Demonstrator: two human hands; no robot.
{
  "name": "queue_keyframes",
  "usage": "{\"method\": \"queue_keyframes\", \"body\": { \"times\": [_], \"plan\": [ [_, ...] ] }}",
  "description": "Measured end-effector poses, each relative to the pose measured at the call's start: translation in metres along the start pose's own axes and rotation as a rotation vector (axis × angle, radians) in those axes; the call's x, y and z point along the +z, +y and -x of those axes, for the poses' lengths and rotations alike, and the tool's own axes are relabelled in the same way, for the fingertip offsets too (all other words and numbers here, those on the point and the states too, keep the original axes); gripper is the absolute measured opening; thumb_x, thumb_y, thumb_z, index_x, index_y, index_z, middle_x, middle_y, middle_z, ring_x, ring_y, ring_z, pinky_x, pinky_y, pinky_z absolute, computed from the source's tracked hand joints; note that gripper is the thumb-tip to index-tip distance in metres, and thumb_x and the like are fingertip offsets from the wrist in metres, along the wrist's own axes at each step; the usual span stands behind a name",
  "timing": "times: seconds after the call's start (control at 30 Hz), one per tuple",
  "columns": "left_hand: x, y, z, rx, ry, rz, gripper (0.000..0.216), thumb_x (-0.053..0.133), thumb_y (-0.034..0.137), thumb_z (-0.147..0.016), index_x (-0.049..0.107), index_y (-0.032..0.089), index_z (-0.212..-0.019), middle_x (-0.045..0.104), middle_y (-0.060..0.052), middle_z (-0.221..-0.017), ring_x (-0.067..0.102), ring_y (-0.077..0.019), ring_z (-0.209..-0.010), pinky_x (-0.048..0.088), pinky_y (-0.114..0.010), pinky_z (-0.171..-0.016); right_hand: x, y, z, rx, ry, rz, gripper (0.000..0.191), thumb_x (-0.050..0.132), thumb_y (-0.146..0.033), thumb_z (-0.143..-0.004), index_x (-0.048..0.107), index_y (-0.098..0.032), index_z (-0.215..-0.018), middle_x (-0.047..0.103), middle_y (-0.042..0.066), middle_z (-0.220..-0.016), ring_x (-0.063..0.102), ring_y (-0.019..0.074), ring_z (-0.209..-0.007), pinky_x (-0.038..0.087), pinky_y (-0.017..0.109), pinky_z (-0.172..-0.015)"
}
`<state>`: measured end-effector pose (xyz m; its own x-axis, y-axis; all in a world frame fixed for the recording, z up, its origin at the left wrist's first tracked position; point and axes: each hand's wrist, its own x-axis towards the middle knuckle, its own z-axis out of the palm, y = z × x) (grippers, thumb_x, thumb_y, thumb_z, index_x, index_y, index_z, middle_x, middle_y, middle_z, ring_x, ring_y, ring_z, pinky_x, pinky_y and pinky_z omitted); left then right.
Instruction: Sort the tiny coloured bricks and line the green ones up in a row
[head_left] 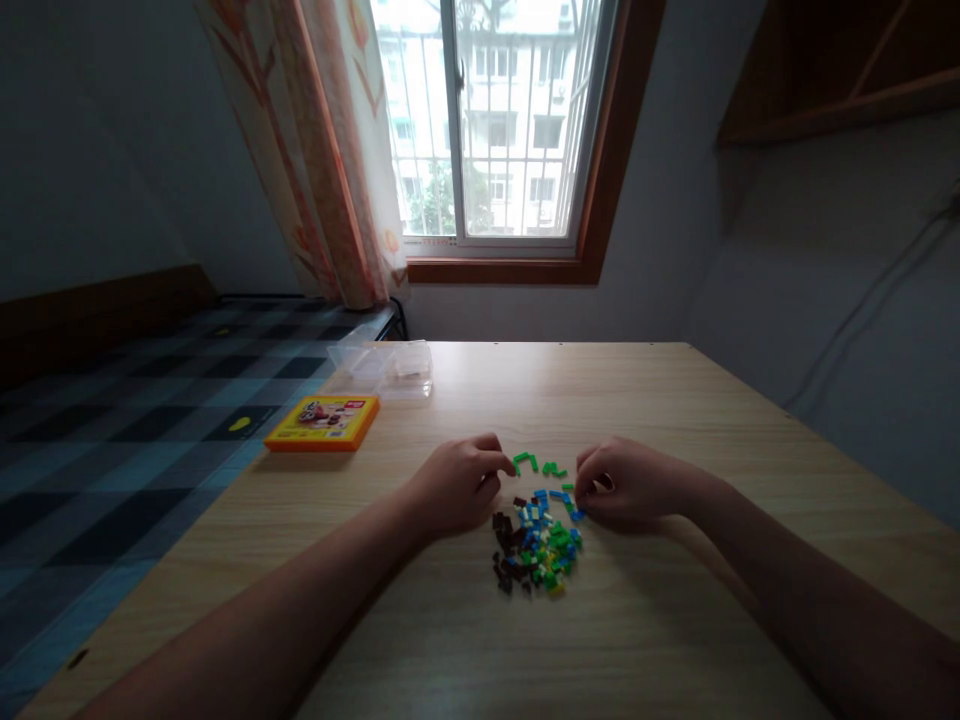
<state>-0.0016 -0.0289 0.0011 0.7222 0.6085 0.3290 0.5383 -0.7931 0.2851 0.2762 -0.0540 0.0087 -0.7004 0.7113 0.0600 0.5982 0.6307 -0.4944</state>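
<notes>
A heap of small toy building bricks point(551, 550) in green, blue, brown, white and yellow lies on the table between my hands. Behind it, several green bricks point(555, 468) are spread out in a loose row. My left hand point(465, 485) is at the left of that row, its index fingertip at a green brick point(517, 466), the thumb apart and the other fingers curled. On the heap's right side, my right hand point(630, 480) has thumb and fingers pinched together at the tabletop, right beside a blue brick point(577, 516). Whatever sits between those fingertips is hidden.
A yellow-orange box point(326, 422) with a printed lid lies on the left of the wooden table point(600, 390). Behind it stands a clear plastic container point(405, 370). A bed with a checked cover point(172, 400) borders the table's left edge; a window is ahead.
</notes>
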Motion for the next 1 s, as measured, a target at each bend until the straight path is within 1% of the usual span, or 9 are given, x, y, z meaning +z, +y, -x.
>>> {"method": "queue_keyframes", "body": {
  "times": [0.1, 0.23, 0.5, 0.67, 0.83, 1.0],
  "plan": [
    [0.0009, -0.0007, 0.0003, 0.001, 0.004, -0.005, 0.035, 0.049, 0.008, -0.078, 0.076, 0.023, -0.095, 0.067, -0.003, -0.095, 0.061, -0.0127, -0.073, 0.050, -0.026, -0.072, -0.0003, -0.0060, -0.0008, -0.028, -0.029, -0.049, 0.016, 0.062, -0.013, -0.074, 0.076, -0.016, -0.079, 0.067, 0.002, -0.071, 0.055, 0.0101, -0.059, 0.040, 0.021, -0.056],
    [0.0008, 0.0001, 0.0002, 0.000, 0.001, -0.008, 0.035, 0.048, 0.009, -0.078, 0.076, 0.023, -0.094, 0.067, -0.003, -0.095, 0.062, -0.0129, -0.072, 0.050, -0.026, -0.072, -0.0005, -0.0056, -0.0012, -0.019, 0.009, -0.074, 0.019, 0.061, -0.011, -0.075, 0.077, -0.017, -0.082, 0.069, 0.002, -0.074, 0.057, 0.0108, -0.061, 0.041, 0.021, -0.058],
    [-0.0003, 0.0014, 0.0000, -0.004, 0.002, -0.007, 0.035, 0.048, 0.009, -0.077, 0.076, 0.023, -0.093, 0.067, -0.003, -0.095, 0.062, -0.0129, -0.073, 0.050, -0.026, -0.072, 0.0014, -0.0020, -0.0013, 0.008, 0.044, 0.021, 0.018, 0.062, -0.014, -0.076, 0.078, -0.019, -0.081, 0.068, 0.002, -0.072, 0.053, 0.0099, -0.059, 0.038, 0.021, -0.055],
    [-0.0013, 0.0020, -0.0005, -0.003, -0.001, -0.001, 0.035, 0.048, 0.008, -0.078, 0.076, 0.023, -0.093, 0.067, -0.003, -0.094, 0.061, -0.0125, -0.072, 0.049, -0.025, -0.071, 0.0021, -0.0033, -0.0014, 0.004, 0.071, 0.043, 0.018, 0.062, -0.013, -0.076, 0.078, -0.019, -0.083, 0.067, 0.002, -0.072, 0.054, 0.0102, -0.061, 0.039, 0.021, -0.058],
    [-0.0005, 0.0015, 0.0000, 0.005, 0.005, -0.014, 0.034, 0.048, 0.008, -0.078, 0.076, 0.023, -0.092, 0.067, -0.003, -0.093, 0.061, -0.0128, -0.073, 0.050, -0.026, -0.072, 0.0050, -0.0081, -0.0025, -0.020, 0.045, 0.012, 0.020, 0.064, -0.012, -0.073, 0.078, -0.021, -0.083, 0.067, 0.001, -0.074, 0.055, 0.0104, -0.062, 0.040, 0.021, -0.058],
    [0.0003, 0.0006, 0.0006, 0.006, 0.004, -0.014, 0.034, 0.048, 0.009, -0.078, 0.075, 0.023, -0.093, 0.067, -0.003, -0.094, 0.061, -0.0124, -0.071, 0.050, -0.026, -0.071, 0.0054, -0.0086, -0.0029, -0.025, 0.004, -0.030, 0.018, 0.065, -0.013, -0.074, 0.078, -0.020, -0.083, 0.066, 0.001, -0.072, 0.055, 0.0102, -0.061, 0.041, 0.020, -0.057]
  ]
}}
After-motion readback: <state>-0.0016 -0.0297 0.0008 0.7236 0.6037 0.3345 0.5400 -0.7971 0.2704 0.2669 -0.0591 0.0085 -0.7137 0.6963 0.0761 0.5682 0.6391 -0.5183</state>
